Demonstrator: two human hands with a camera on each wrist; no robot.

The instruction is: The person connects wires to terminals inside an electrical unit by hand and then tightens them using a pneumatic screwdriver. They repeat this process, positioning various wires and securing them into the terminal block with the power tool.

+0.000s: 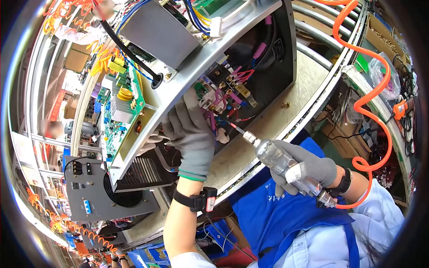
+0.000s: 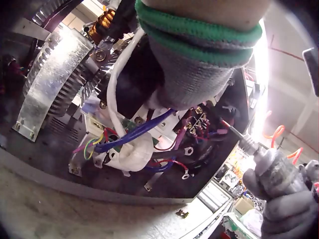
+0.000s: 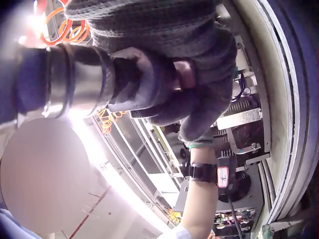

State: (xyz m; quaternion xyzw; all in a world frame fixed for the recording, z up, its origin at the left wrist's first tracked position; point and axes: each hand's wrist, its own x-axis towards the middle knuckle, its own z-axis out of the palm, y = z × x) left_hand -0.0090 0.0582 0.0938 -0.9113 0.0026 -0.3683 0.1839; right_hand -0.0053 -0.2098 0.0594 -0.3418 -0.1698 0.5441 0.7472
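My right hand [image 1: 304, 167], in a grey glove, grips a pneumatic screwdriver [image 1: 273, 156] with a clear, worn body. Its bit [image 1: 237, 128] points at the wired terminals [image 1: 223, 96] inside a black-walled machine housing [image 1: 277, 58]. In the left wrist view the gloved fingers [image 2: 289, 209] wrap round the screwdriver's body. My left hand [image 1: 190, 127], in a grey glove with a green cuff, reaches into the housing beside the terminals; its fingertips are hidden. Close below it, in the left wrist view, run a blue wire bundle [image 2: 134, 134] and loose ring terminals [image 2: 187, 176].
An orange coiled air hose [image 1: 388, 116] runs from the screwdriver up the right side. A green circuit board [image 1: 115, 125] stands on the housing's left. Metal rollers [image 1: 313, 53] and a pale conveyor edge [image 1: 286, 127] lie beneath. A small brass part [image 1: 286, 105] lies on the bench.
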